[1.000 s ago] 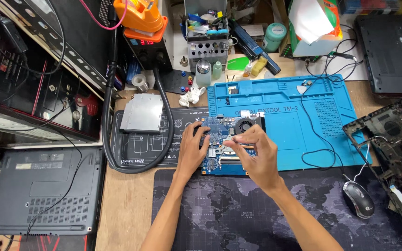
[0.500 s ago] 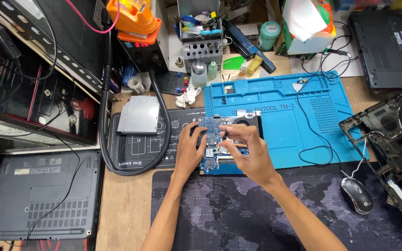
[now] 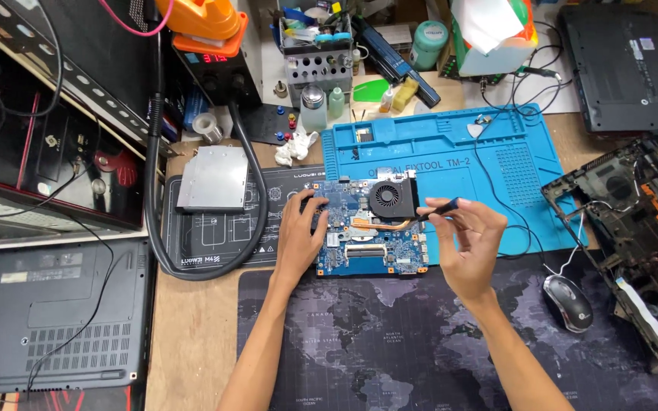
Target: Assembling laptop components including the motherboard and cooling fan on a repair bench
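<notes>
Since half a second ago our right hand (image 3: 470,243) has lifted off the laptop motherboard (image 3: 371,228) and drawn to the right; it now hovers above the board's right edge, over the blue silicone repair mat (image 3: 496,160). Our left hand (image 3: 298,232) has stayed on the board's left edge.

Head view: the motherboard, blue, lies flat on the table (image 3: 192,335), straddling the black work mat (image 3: 222,228) on its left and the blue mat on its right, its near edge touching the dark world-map desk mat (image 3: 390,358). A black round cooling fan (image 3: 388,199) sits at its upper right corner, with a copper heat pipe (image 3: 378,224) running from it across the board.

Left hand: fingers spread flat, pressing on the board, grip wide and holding nothing. Right hand: thumb and forefinger pinch a slim black-handled tool (image 3: 439,208), grip narrow around the handle, its tip pointing left toward the fan. Whether the tip touches the fan we cannot tell.

Around: a silver optical drive (image 3: 213,179) lies on the black mat, ringed by a thick black hose (image 3: 257,190). A closed black laptop (image 3: 47,312) lies bottom up at the left. A mouse (image 3: 569,303) rests on the desk mat at the right, beside an opened laptop chassis (image 3: 634,228).
</notes>
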